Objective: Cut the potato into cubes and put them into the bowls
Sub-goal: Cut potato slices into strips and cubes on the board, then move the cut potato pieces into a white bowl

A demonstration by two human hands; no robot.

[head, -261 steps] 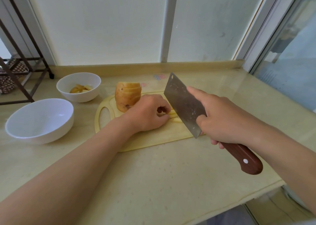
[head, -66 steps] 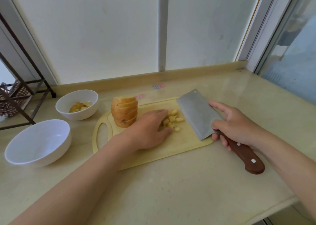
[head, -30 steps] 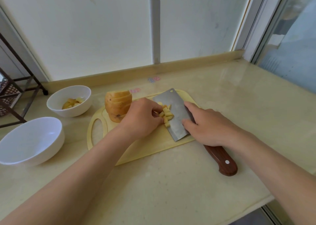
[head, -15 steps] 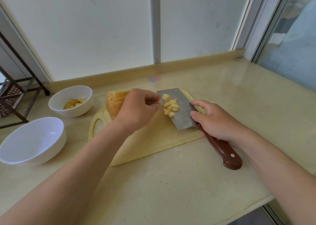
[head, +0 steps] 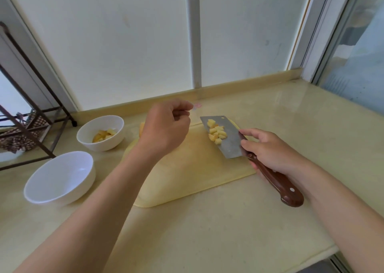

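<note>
My right hand (head: 270, 150) grips the brown handle of a cleaver (head: 228, 142), whose flat blade lies level over the yellow cutting board (head: 187, 177) with several potato cubes (head: 217, 132) piled on it. My left hand (head: 166, 127) hovers above the board's far left part with its fingers curled and nothing visible in them. It hides nearly all of the sliced potato (head: 142, 128); only a sliver shows. A small white bowl (head: 83, 139) holding a few potato pieces stands at the far left. A larger empty white bowl (head: 60, 177) stands nearer me.
A dark metal rack (head: 31, 123) stands at the left edge beside the bowls. A wall and window frame run along the back of the beige counter (head: 228, 231), and its front edge drops off at the lower right.
The cubes were scooped onto the cleaver blade, which my right hand lifted flat off the board. My left hand let go of the cubes and rose away from the blade.
</note>
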